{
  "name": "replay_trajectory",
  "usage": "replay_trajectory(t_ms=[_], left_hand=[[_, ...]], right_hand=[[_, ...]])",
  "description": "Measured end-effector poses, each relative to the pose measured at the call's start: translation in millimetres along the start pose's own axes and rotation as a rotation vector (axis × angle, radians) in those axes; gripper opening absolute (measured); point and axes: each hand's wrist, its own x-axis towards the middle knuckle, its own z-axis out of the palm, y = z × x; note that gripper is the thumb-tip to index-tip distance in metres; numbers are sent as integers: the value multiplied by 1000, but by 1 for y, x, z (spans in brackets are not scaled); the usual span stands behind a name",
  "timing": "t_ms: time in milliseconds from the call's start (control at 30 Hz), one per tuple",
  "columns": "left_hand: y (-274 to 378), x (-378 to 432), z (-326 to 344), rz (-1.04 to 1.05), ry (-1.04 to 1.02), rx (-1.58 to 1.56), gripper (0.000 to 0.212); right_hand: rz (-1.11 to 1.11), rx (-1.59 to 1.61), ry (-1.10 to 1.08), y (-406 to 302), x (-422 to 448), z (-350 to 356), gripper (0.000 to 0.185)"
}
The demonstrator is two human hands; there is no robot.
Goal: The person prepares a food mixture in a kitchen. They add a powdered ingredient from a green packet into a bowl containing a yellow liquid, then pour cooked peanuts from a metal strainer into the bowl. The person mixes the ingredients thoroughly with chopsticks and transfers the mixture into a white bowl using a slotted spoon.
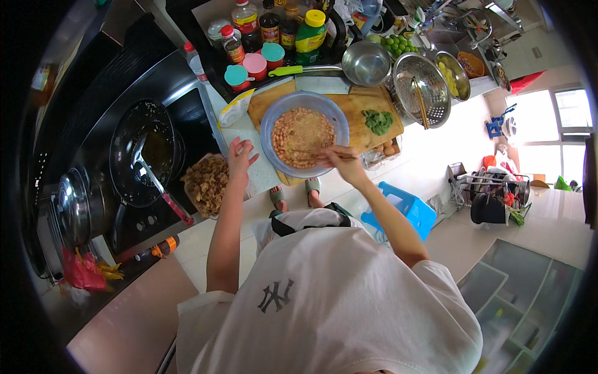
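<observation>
A translucent blue plastic bowl (343,124) sits before me, partly over a wooden cutting board (355,105). Inside it are peanuts or beans (282,133) in a pale, wet coating. My right hand (340,160) is at the bowl's near right rim, closed around thin wooden chopsticks (351,158); their far ends reach into the mix and are hard to make out. To the left of the bowl, my left hand (240,156) hovers with its fingers apart, holding nothing. A white and yellow bag (235,110) stands beyond it. Beneath my left forearm is a container of browned food pieces (206,187).
A wok (159,126) with oil and a red-handled spatula (173,205) rests on the stove at left. Sauce bottles (269,28) and lidded jars (254,68) line the back. Chopped greens (378,121) lie on the board; a steel colander (402,70) holds chopsticks. A blue stool (411,212) stands below right.
</observation>
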Motion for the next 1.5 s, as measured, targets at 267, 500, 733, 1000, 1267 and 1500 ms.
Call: replay_trajectory(t_ms=[267,500,733,1000,1267,1500], left_hand=[[-31,-15,20,-261,-272,51,38],[-40,-40,36,-180,-334,-34,24],[-32,-58,47,-27,-281,39,28],[-23,-62,45,93,-269,109,19],[-16,-63,51,-5,-245,117,20],[-9,-65,49,-19,-241,99,19]], right_hand=[[-310,-267,418,41,42,-7,18],[-274,-105,98,-12,-6,-14,12],[-500,-623,190,-42,12,-69,11],[-160,-434,170,-3,-27,-52,15],[53,364,225,1,-29,0,20],[-38,150,353,-4,-44,-20,17]])
